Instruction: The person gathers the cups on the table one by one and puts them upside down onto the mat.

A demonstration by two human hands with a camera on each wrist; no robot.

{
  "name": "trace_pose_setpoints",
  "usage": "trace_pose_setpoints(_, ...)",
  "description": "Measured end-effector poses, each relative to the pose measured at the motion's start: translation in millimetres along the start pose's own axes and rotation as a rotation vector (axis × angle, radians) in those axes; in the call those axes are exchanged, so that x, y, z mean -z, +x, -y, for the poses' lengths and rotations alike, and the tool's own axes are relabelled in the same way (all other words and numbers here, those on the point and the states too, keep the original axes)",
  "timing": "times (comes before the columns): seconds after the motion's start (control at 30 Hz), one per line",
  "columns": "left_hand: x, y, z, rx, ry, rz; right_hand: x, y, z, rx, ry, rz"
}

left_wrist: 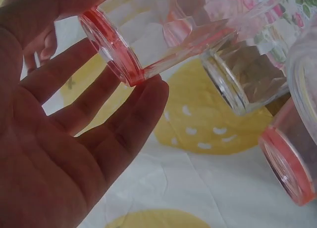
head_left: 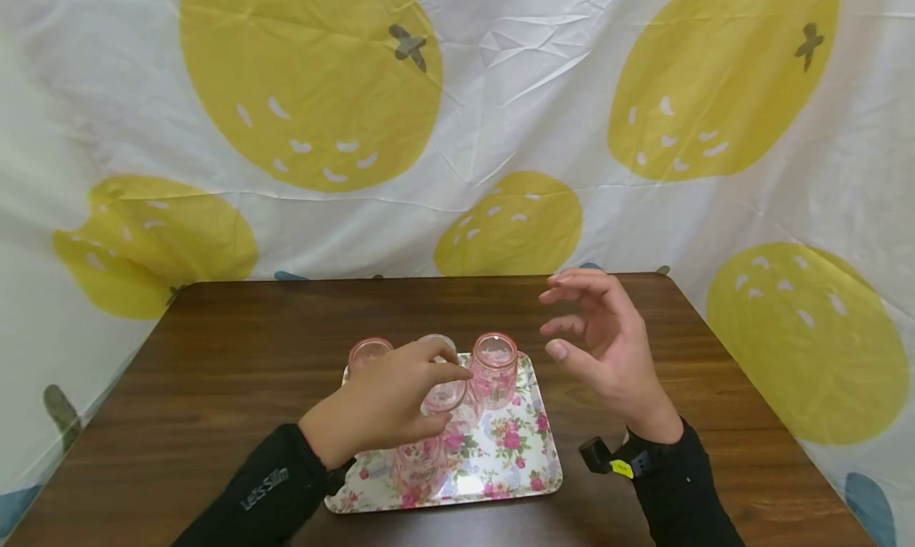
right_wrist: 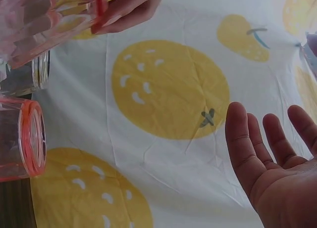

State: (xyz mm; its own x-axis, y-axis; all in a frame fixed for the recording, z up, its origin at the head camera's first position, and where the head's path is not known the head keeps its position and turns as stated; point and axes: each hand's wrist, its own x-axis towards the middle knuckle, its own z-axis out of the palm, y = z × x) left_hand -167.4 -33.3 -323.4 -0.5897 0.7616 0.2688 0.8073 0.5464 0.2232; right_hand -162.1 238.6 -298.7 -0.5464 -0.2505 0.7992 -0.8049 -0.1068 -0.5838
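My left hand (head_left: 389, 392) reaches over a flowered tray (head_left: 511, 483) and holds a pink-tinted glass (left_wrist: 153, 35) near its thick red base. In the left wrist view the thumb and fingertips lie around that base, which faces up. Behind the held glass are a clear glass (left_wrist: 242, 79) and another pink glass (left_wrist: 290, 163). At the tray's back right stands an upside-down pink glass (head_left: 493, 372). My right hand (head_left: 604, 337) hovers right of the tray, fingers apart and loosely bent, touching nothing.
The tray lies on a dark wooden table (head_left: 250, 372). A white cloth (head_left: 500, 134) with yellow fruit prints hangs behind the table and along its sides. Part of another clear glass (left_wrist: 304, 74) shows at the left wrist view's right edge.
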Motion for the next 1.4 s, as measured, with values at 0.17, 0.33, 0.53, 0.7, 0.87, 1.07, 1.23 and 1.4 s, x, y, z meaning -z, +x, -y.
trace_pose_setpoints(0.17, -7.5, 9.5, -0.5, -0.022, 0.026, 0.064, -1.6, 0.1, -1.4, 0.003, -0.003, 0.000)
trace_pose_setpoints(0.33, -14.8, 16.6, -1.0, -0.010, 0.067, 0.146, -2.7, 0.2, -2.6, 0.011, 0.000, 0.002)
trace_pose_setpoints(0.53, -25.8, 23.3, -2.4, -0.002, 0.100, 0.207, -3.7, 0.4, -1.4, 0.016, 0.007, -0.001)
trace_pose_setpoints(0.7, -33.3, 27.3, -4.6, 0.006, 0.088, 0.215, -4.3, 0.1, -0.6, 0.011, 0.001, -0.002)
trace_pose_setpoints(0.87, -41.2, 29.9, -6.4, -0.001, 0.103, 0.210, -4.1, -0.2, -0.4, 0.008, -0.011, 0.003)
trace_pose_setpoints(1.07, -42.3, 30.0, -10.4, 0.032, 0.127, 0.212, -4.9, -0.8, 0.2, 0.005, -0.019, 0.009)
trace_pose_setpoints(1.23, -42.0, 30.3, -11.8, 0.057, 0.116, 0.201, -4.1, -0.6, 0.5, 0.000, -0.026, 0.012)
trace_pose_setpoints(1.4, -43.0, 28.5, -11.4, 0.045, 0.115, 0.157, -3.2, -1.7, 1.4, -0.009, -0.032, 0.021)
